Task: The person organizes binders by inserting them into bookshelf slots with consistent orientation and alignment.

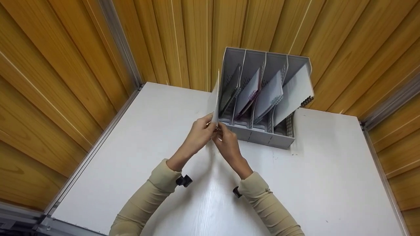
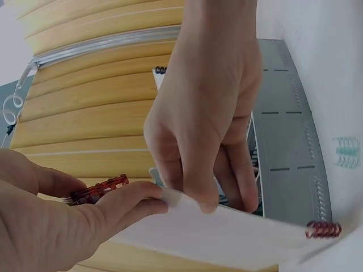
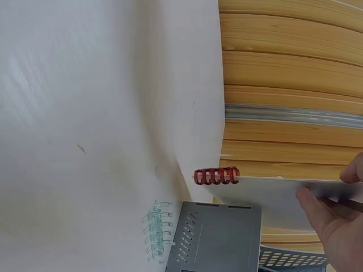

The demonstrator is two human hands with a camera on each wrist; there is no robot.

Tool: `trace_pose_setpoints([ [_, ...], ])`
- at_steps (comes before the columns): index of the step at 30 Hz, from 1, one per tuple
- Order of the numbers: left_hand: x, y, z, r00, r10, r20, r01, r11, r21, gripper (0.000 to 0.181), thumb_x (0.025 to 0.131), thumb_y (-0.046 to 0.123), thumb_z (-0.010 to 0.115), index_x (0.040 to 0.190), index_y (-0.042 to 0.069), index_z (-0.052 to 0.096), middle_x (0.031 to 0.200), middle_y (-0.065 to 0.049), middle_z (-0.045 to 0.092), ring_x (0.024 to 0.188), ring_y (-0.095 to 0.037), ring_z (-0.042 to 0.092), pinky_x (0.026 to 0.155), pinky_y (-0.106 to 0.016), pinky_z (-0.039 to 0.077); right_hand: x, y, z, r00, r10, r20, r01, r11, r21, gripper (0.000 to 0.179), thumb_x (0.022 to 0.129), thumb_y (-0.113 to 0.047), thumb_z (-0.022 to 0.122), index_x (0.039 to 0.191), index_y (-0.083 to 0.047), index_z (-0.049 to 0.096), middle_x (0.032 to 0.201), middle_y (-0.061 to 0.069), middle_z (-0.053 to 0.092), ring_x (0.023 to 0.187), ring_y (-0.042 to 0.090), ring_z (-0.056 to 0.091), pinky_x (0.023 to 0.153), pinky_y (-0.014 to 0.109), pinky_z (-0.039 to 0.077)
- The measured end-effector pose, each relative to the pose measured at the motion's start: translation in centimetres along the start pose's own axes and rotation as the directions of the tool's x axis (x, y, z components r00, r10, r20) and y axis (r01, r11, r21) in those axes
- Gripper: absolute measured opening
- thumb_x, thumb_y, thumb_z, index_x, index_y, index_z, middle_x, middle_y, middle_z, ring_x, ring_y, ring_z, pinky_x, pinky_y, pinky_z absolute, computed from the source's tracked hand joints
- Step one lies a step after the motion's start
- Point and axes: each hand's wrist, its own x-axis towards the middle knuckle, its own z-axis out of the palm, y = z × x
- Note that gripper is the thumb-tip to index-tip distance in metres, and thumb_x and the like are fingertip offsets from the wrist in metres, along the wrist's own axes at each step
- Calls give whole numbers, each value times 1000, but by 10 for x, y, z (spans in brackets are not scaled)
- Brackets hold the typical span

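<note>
A white notebook (image 1: 215, 98) with red ring bindings stands upright, nearly edge-on, in front of me. My left hand (image 1: 200, 132) grips its near edge from the left, with one red binding (image 2: 99, 190) close by its fingers in the left wrist view. From the right, my right hand (image 1: 227, 141) pinches the same edge. Another red binding (image 3: 217, 175) shows at the notebook's end in the right wrist view. Just right of the notebook is a grey file organizer (image 1: 269, 140) with several slots. A black-covered notebook (image 1: 230, 88) leans in its leftmost slot.
More notebooks lean in the organizer, one with pink rings (image 1: 247, 93), one with pale teal rings (image 1: 269, 93) and a white one (image 1: 293, 93) with black rings. A teal ring binding (image 3: 159, 229) lies near the organizer. Wood-patterned walls (image 1: 193, 42) enclose the white table (image 1: 137, 137).
</note>
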Motion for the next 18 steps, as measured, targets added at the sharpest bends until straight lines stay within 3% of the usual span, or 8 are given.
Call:
trace_pose_setpoints([
  [3, -1, 1, 10, 999, 37, 3, -37, 999, 35, 42, 103, 4, 46, 143, 5, 57, 132, -18, 64, 101, -21, 62, 78, -27, 51, -1, 2, -2, 999, -8, -46, 6, 998, -57, 37, 91, 6, 67, 127, 4, 61, 101, 19, 75, 92, 29, 74, 75, 39, 60],
  [5, -2, 2, 18, 998, 66, 19, -67, 996, 59, 44, 104, 4, 46, 147, 6, 53, 139, -16, 60, 104, -24, 63, 80, -29, 51, -2, 3, -4, 997, -9, -72, 2, 996, -90, 31, 93, 5, 66, 123, 3, 62, 92, 17, 75, 82, 28, 73, 68, 42, 58],
  [8, -3, 3, 29, 992, 109, 61, -115, 989, 97, 48, 105, 4, 47, 152, 6, 43, 152, -15, 48, 122, -24, 59, 91, -29, 52, -3, 5, -9, 994, -9, -105, -5, 991, -130, 19, 92, 6, 64, 111, 4, 64, 80, 15, 71, 66, 25, 65, 57, 43, 54],
  [12, -2, 7, 39, 986, 128, 109, -144, 977, 159, 55, 104, 10, 53, 154, 0, 34, 162, -15, 30, 147, -24, 33, 114, -33, 37, -3, 7, -15, 990, -23, -143, -2, 986, -170, 8, 86, 11, 65, 83, 3, 65, 67, 13, 65, 57, 18, 51, 50, 37, 46],
  [14, -2, 8, 42, 984, 112, 136, -136, 975, 177, 59, 104, 14, 56, 156, 0, 31, 164, -14, 26, 150, -24, 27, 117, -36, 32, -4, 9, -18, 987, 0, -161, -18, 994, -108, 11, 84, 13, 64, 79, 3, 64, 67, 14, 64, 58, 16, 49, 52, 33, 44],
  [18, -2, 5, 45, 979, 86, 184, -116, 980, 161, 61, 106, 18, 55, 159, 4, 28, 167, -11, 22, 151, -23, 25, 117, -37, 33, -10, 16, -21, 978, 77, -192, -69, 997, 45, 11, 86, 12, 63, 97, 7, 64, 76, 16, 67, 65, 17, 52, 59, 29, 46],
])
